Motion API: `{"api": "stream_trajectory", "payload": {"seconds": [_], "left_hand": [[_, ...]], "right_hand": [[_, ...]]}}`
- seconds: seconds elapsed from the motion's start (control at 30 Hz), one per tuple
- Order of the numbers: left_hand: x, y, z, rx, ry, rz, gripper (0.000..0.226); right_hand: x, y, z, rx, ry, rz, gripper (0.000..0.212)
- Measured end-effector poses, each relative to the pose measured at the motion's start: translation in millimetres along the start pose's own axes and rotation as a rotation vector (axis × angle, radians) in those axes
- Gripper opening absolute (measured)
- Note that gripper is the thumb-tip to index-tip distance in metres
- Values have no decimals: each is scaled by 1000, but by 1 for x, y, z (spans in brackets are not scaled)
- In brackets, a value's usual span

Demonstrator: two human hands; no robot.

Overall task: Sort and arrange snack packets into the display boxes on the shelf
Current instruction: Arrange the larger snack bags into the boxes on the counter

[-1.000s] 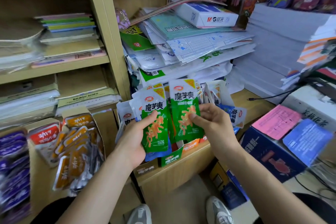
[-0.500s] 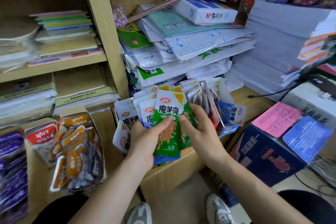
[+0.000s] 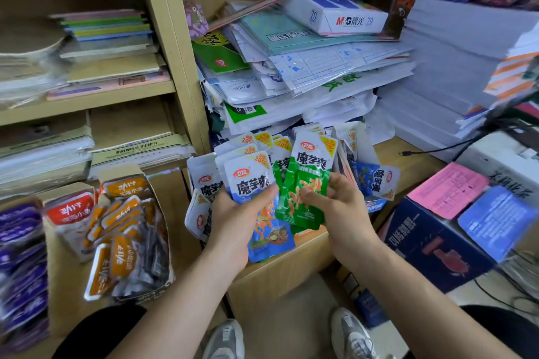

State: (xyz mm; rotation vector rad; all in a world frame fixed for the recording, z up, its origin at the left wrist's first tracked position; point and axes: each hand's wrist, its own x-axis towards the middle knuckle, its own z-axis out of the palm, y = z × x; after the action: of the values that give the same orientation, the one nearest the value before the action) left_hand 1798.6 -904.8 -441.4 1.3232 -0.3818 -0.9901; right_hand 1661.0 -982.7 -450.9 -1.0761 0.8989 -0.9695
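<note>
Mid-sort, by colour: the left grip (image 3: 239, 221) pinched blue packets (image 3: 250, 183) and the right grip (image 3: 341, 213) pinched green packets (image 3: 303, 186), both above the shelf's (image 3: 414, 163) front edge, before the display box (image 3: 376, 181). Next, I'd judge: each colour needed slotting upright into its own box.

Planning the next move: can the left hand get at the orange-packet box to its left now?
Probably yes: nothing stands between the left hand and the orange-packet box, though that hand grips blue packets, so picking would be awkward.
</note>
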Motion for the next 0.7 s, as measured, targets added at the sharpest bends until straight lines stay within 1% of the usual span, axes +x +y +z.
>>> {"api": "stream_trajectory", "payload": {"seconds": [0.03,0.1,0.13,0.2,0.23,0.3,0.37,0.4,0.5,0.6,0.7], "left_hand": [[0,1,-1,-3,5,-2,28],[2,3,-3,-23,24,-11,26],[3,4,-4,-33,31,-15,26],[4,7,-6,-59,38,-13,25],[4,8,-6,-67,38,-12,25],[3,11,-7,-71,37,-12,24],[4,11,-8,-61,35,-14,23],[4,10,-8,-51,38,-16,22],[1,4,-3,-7,51,-23,18],[-6,-2,5,6,26,-1,23],[-8,-3,8,23,37,7,30]], "right_hand": [[2,-1,-2,36,15,16,31],[3,-6,-4,79,21,36,55],[4,-7,-7,99,17,39,55],[5,-10,-13,119,-5,67,36],[6,-10,-17,108,-12,90,34],[4,-11,-18,70,-62,116,36],[0,-11,-15,42,-117,121,48],[-2,-10,-14,37,-141,125,51],[-10,-7,-10,-13,-172,107,48],[-16,-6,-3,-119,-151,22,48],[-15,-6,-1,-239,-67,-56,43]]}}
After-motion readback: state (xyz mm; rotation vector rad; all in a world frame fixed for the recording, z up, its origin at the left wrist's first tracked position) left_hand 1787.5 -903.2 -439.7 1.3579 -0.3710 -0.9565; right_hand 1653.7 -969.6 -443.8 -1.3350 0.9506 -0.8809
